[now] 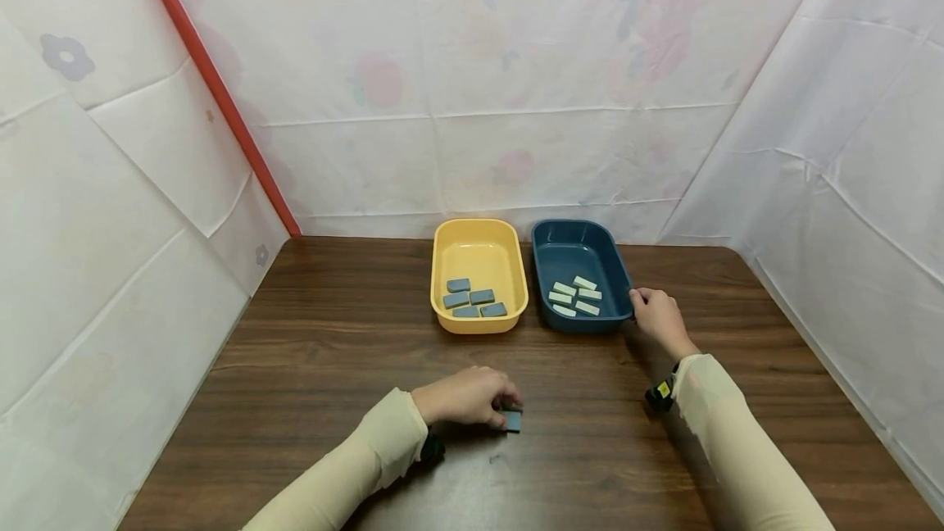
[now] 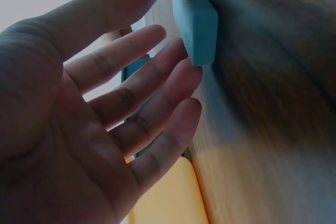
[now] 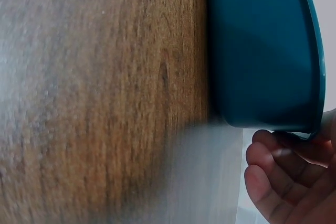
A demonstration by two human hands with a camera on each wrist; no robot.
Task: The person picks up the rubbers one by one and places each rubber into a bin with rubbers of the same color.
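Note:
A small grey-blue rectangular block (image 1: 513, 421) lies on the wooden table in the head view. My left hand (image 1: 472, 396) is right at it, thumb and fingers spread on its near side. In the left wrist view, the left hand's fingers (image 2: 142, 93) are loosely bent beside the block (image 2: 197, 22), with the thumb apart from it. My right hand (image 1: 658, 319) pinches the right rim of the dark blue tray (image 1: 542, 248). Seen from the right wrist, the right hand (image 3: 289, 177) has its fingers under the rim of the tray (image 3: 268, 51).
Left of the blue tray stands a yellow tray (image 1: 442, 256) with several grey-blue blocks (image 1: 483, 297). Several pale, whitish-green blocks (image 1: 589, 294) lie in the blue tray. Sheeted walls (image 1: 479, 88) rise behind and beside the wooden table (image 1: 332, 310).

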